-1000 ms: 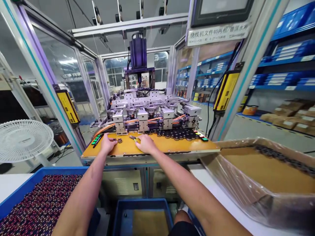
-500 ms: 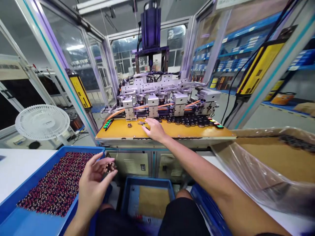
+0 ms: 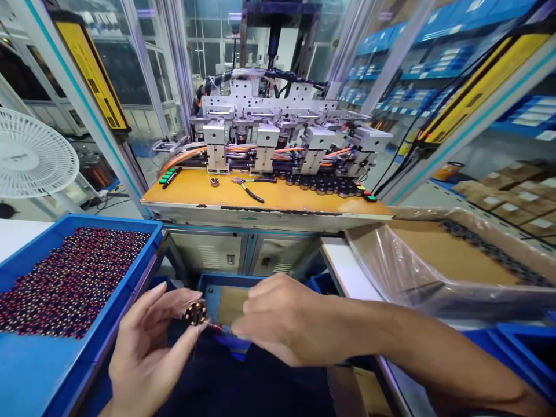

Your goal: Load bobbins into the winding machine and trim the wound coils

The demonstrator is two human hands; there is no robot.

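My left hand (image 3: 150,341) pinches a small round copper-wound motor stator (image 3: 196,313) between thumb and fingertips, its open face turned toward me. Fine wire ends stick out above and below the stator. My right hand (image 3: 282,321) is curled closed just to the right of it, fingertips a short gap away and slightly smeared by motion. Whatever those fingers pinch is hidden or too thin to make out. On the orange worktop lie cutting pliers (image 3: 252,186) with dark and green handles, and another small stator (image 3: 214,182) sits to their left.
A blue tray (image 3: 139,278) full of similar stators stands at left. Behind the worktop (image 3: 191,194) is a winding machine (image 3: 267,142), with dark round parts (image 3: 321,185) before it. A plastic-lined carton (image 3: 391,260) sits at right; a blue bin (image 3: 204,282) is below.
My right hand has left the pliers on the worktop and come back beside the stator, closing its fingers. My left hand keeps the stator. The view has tilted down.
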